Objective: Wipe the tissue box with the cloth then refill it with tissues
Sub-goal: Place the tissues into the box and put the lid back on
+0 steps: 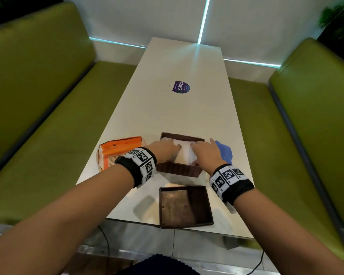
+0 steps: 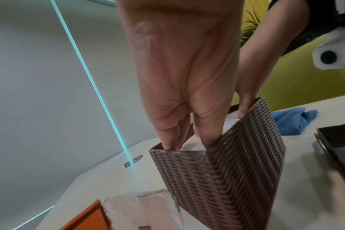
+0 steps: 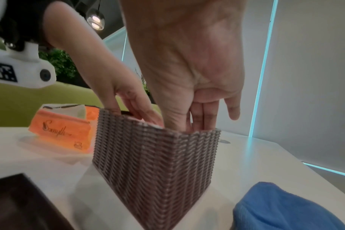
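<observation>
Both your arms reach forward — left hand [image 1: 163,150] and right hand [image 1: 206,150] with straight fingers pressing the white tissues [image 1: 184,153] down into the brown woven-textured tissue box [image 1: 179,170], gripping nothing.

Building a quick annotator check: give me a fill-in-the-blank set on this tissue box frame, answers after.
1. Both the left hand and the right hand reach into the open brown ____.
2. The blue cloth lies on the table on the box's ____ side.
3. The tissue pack to the left of the box is ____ in colour.
4. The box's separate lid lies ____ the person than the box does.

Answers: tissue box; right; orange; nearer to
</observation>
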`<state>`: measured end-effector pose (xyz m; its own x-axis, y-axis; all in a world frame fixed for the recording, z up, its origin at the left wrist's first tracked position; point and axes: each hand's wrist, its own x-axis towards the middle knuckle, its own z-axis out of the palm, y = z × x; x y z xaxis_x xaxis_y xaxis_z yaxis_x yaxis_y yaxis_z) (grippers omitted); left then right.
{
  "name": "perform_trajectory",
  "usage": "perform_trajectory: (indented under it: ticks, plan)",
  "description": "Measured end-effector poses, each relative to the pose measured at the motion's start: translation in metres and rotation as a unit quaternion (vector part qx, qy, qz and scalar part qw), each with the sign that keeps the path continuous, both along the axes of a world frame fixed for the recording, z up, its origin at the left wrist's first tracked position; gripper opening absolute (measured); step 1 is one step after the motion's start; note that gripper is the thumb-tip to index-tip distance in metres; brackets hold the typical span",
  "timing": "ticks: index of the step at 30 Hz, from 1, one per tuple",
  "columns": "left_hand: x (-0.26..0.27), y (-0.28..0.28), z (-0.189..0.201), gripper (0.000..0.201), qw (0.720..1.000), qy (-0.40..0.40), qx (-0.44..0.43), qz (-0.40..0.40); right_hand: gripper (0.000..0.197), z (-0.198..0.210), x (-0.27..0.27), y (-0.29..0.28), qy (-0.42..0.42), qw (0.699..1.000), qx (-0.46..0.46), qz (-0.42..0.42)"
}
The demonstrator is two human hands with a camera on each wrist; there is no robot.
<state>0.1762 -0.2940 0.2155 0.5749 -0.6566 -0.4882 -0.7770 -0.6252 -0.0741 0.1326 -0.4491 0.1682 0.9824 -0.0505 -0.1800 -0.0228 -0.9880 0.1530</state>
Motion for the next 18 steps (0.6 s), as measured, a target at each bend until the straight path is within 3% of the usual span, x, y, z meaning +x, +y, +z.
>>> perform_trajectory:
  ticks: [6, 11, 18]
  plan:
    - [0.004, 0.011, -0.014, 0.059, 0.998, -0.022, -0.053, -0.009, 0.028, -0.003, -0.008, -0.004, -0.025, 1.0, -0.006, 0.013]
    - [0.006, 0.012, -0.023, 0.059, 0.997, -0.021, -0.072, -0.001, 0.034, -0.009, -0.008, -0.007, -0.033, 0.999, 0.01, 0.011]
    - [0.007, 0.01, -0.013, 0.048, 0.999, -0.034, -0.029, -0.019, 0.022, 0.0, 0.002, 0.0, 0.007, 1.0, -0.009, -0.004]
